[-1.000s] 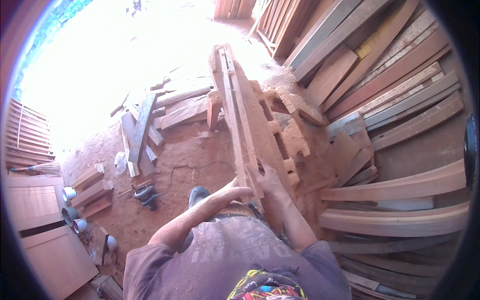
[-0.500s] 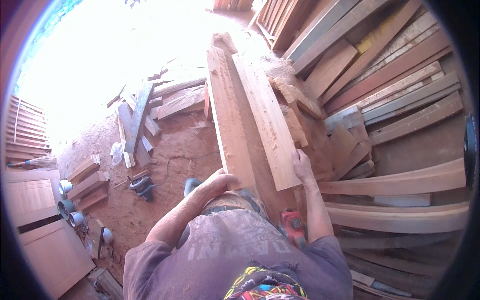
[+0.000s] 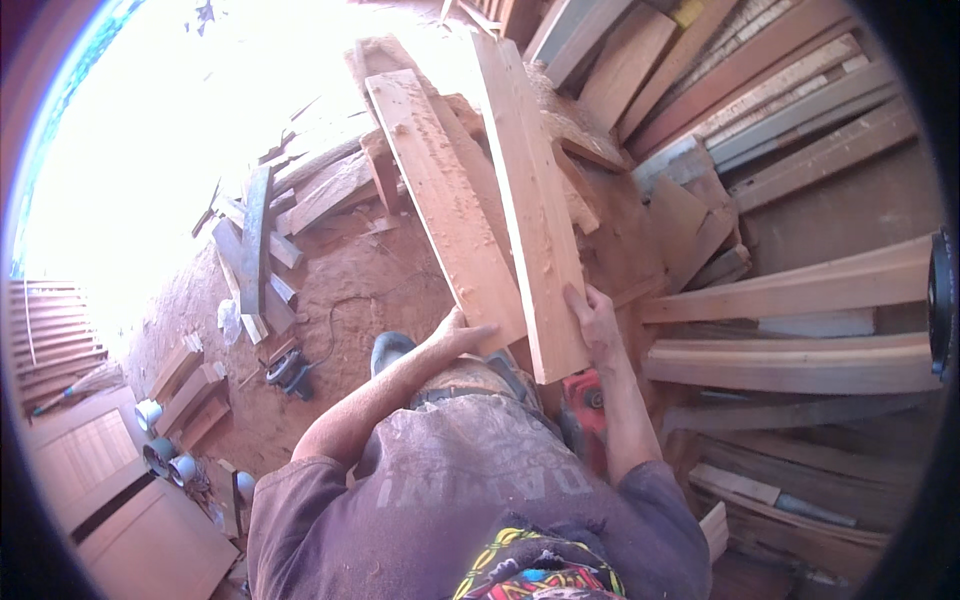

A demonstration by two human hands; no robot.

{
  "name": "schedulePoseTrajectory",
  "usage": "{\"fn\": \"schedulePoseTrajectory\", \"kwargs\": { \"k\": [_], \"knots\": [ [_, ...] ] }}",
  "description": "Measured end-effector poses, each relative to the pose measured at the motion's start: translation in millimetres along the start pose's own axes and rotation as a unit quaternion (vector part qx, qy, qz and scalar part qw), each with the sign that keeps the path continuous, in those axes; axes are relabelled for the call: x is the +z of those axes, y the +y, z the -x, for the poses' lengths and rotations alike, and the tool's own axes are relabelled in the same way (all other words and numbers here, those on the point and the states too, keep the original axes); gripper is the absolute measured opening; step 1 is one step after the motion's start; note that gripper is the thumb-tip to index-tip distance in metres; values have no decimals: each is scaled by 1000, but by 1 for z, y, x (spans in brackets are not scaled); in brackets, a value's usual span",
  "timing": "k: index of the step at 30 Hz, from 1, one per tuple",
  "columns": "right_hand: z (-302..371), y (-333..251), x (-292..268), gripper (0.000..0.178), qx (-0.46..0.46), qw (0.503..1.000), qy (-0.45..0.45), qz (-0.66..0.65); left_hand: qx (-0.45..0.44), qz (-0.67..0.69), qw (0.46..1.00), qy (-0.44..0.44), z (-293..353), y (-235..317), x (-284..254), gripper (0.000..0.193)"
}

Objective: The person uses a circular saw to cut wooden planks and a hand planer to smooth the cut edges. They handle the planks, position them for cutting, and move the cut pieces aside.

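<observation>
Two long pale planks stretch away from me, strewn with wood shavings. My left hand [image 3: 463,335] grips the near end of the left plank [image 3: 440,190], its thumb lying across the top face. Closed on the right edge of the right plank [image 3: 535,210], close to its near end, is my right hand [image 3: 598,325]. That right plank is tilted, so its left side edge shows, and its near end sits beside the left plank's end. A board-like wooden surface [image 3: 462,140] shows partly beneath and between the planks.
By my right thigh is a red power tool [image 3: 583,405]. A dark blue power tool [image 3: 290,372] lies on the dusty floor to the left, near stacked wood offcuts [image 3: 262,240]. Long timbers [image 3: 800,362] crowd the right side, and panelled doors [image 3: 150,540] lie at lower left.
The right plank has been lifted and tilted, and its near end has come closer to the left plank. The left plank now slants more to the left at its far end. The view has shifted.
</observation>
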State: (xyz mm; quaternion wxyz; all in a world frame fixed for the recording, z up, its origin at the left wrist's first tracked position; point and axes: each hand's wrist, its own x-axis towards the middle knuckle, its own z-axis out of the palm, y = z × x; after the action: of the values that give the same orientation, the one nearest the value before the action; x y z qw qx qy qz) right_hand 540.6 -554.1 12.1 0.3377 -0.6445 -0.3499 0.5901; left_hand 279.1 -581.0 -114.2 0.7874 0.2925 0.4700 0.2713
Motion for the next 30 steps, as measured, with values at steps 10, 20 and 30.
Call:
{"fn": "schedulePoseTrajectory", "kwargs": {
  "k": [10, 20, 30],
  "knots": [
    [5, -11, 67, 47, 65, 611, -368, -698, -134, -130, 981, -57, 23, 38, -27, 61],
    [47, 25, 96, 65, 61, 572, -386, -721, -100, -72, 992, -19, 53, 13, -101, 60],
    [83, 9, 126, 64, 16, 684, -410, -603, -41, -46, 997, -38, 55, 53, -128, 56]
  ]
}}
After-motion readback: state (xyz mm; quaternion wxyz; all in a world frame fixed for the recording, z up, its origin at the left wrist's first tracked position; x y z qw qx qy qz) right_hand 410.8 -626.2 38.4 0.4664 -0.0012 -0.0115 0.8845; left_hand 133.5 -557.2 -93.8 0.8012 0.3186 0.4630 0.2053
